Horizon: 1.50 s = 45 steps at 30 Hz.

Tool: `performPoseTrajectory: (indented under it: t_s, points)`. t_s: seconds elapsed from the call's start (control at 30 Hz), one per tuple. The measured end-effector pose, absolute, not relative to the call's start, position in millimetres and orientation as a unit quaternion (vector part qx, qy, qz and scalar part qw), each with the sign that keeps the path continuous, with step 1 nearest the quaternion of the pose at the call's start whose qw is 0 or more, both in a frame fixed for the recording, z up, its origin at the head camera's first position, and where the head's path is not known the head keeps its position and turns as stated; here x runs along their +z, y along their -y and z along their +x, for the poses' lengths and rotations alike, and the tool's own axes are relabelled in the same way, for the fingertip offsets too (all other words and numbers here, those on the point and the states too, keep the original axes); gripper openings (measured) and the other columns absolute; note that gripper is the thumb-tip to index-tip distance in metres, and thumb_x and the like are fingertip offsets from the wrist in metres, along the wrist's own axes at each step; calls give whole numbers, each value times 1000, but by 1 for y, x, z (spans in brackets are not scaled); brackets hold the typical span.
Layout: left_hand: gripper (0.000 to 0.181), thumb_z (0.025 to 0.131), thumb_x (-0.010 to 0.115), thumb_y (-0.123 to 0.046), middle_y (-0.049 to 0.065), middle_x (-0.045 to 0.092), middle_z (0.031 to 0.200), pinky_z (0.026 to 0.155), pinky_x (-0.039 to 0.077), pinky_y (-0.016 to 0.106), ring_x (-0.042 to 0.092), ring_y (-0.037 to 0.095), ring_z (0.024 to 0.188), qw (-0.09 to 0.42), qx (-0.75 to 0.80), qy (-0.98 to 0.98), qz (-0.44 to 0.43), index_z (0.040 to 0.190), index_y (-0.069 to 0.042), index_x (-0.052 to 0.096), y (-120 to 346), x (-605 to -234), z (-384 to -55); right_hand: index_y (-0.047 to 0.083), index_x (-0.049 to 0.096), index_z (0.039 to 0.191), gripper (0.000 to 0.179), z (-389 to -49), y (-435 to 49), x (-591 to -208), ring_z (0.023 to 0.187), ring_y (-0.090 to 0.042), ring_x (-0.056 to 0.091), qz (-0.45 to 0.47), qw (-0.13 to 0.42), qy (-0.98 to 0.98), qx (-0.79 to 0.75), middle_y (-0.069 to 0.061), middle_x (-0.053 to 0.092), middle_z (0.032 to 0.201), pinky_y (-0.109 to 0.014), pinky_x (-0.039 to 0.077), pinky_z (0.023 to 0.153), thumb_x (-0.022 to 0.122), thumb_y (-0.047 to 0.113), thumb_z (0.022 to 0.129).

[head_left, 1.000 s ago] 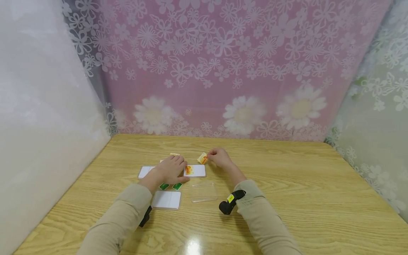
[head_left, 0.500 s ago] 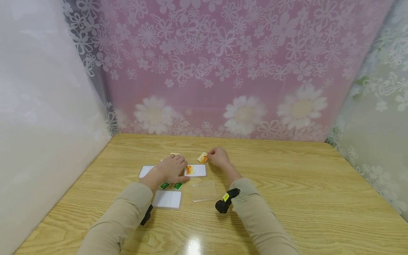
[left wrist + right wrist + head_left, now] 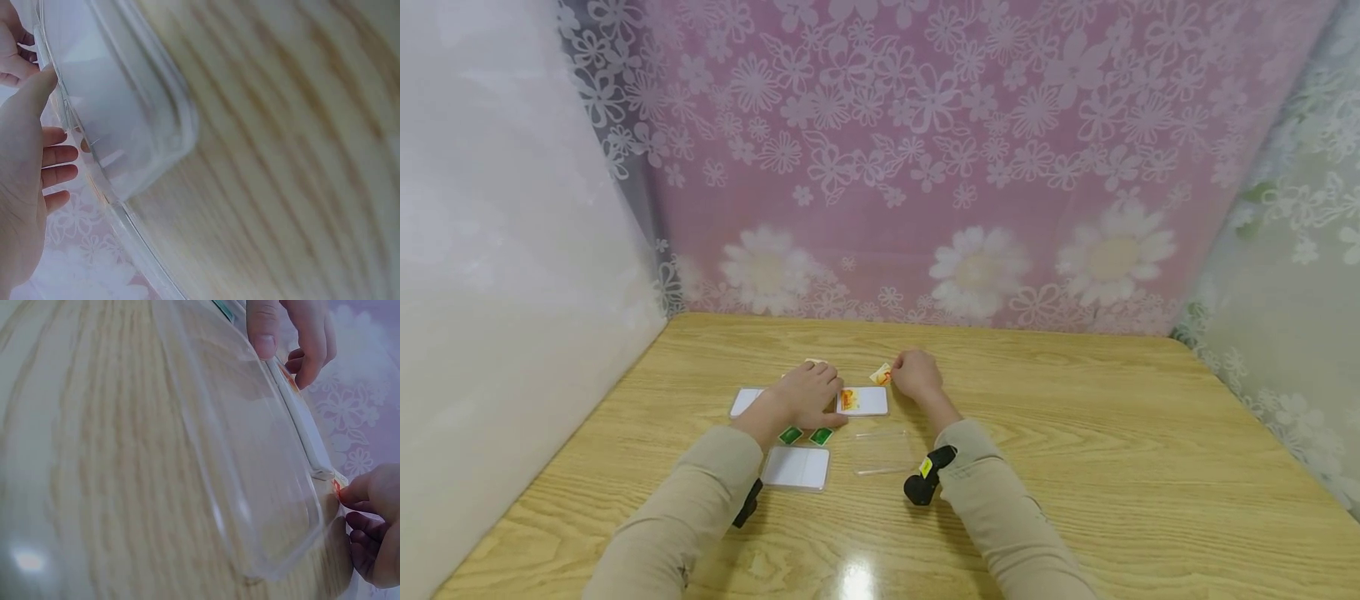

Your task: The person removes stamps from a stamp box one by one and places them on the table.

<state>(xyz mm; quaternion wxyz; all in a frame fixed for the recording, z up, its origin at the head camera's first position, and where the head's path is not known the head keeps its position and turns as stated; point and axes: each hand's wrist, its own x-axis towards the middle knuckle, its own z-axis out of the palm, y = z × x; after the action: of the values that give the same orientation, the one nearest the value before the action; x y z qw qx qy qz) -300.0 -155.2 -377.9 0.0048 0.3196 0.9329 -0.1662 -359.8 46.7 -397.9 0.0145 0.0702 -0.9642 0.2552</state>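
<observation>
My left hand spans the left end of a flat white case printed in orange at one side. It holds the case with the thumb at the near edge and the fingers at the far edge, as the right wrist view shows. Just beyond the case, my right hand pinches the corner of a small orange-and-cream card between thumb and forefinger. That card lies tilted at the case's far right corner; in the right wrist view only a sliver of the card shows. My left hand hides part of the group.
Nearer me lie a clear plastic lid and a second white case. Two green cards sit above that case. Another white case is partly covered by my left hand. A pink floral curtain hangs behind the table.
My right forearm has shifted slightly left, and the orange-and-cream card has turned a little in the right hand's pinch. My left hand has stayed on the white case.
</observation>
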Motion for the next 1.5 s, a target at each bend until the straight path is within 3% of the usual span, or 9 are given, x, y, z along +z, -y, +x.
performPoseTrajectory:
  t_s: [0.27, 0.53, 0.9, 1.23, 1.5]
  points:
    - [72, 91, 37, -62, 12, 46, 131, 105, 27, 42, 38, 28, 127, 16, -164, -935, 313, 132, -4, 48, 155, -378, -299, 9, 64, 81, 11, -357, -50, -399, 78, -21, 50, 62, 24, 971, 229, -7, 56, 88, -27, 40, 51, 55, 12, 87]
    - [72, 90, 37, -62, 12, 46, 132, 105, 27, 43, 37, 29, 127, 20, -162, -936, 311, 131, -3, 47, 155, -379, -301, 10, 64, 82, 8, -356, -52, -399, 91, -27, 50, 62, 27, 970, 235, -8, 54, 92, -34, 43, 61, 57, 12, 86]
    - [72, 92, 36, -59, 17, 44, 133, 105, 25, 47, 36, 34, 128, 21, -126, -939, 318, 131, 1, 46, 159, -373, -297, 6, 66, 92, 13, -359, -57, -396, 76, -21, 54, 99, 35, 952, 287, -7, 62, 90, -33, 46, 65, 57, 13, 88]
    - [68, 91, 39, -59, 12, 48, 126, 104, 29, 44, 40, 29, 124, 19, -136, -944, 300, 129, -4, 50, 159, -378, -300, 3, 66, 98, 16, -354, -56, -396, 82, -19, 56, 152, -2, 897, 414, -7, 63, 93, -33, 47, 72, 61, 15, 89]
    - [69, 90, 39, -61, 11, 49, 125, 104, 29, 44, 40, 28, 123, 20, -140, -944, 296, 129, -5, 50, 158, -378, -298, 5, 66, 101, 20, -350, -49, -399, 77, -17, 54, 200, -29, 888, 413, -5, 62, 92, -28, 45, 64, 64, 19, 87]
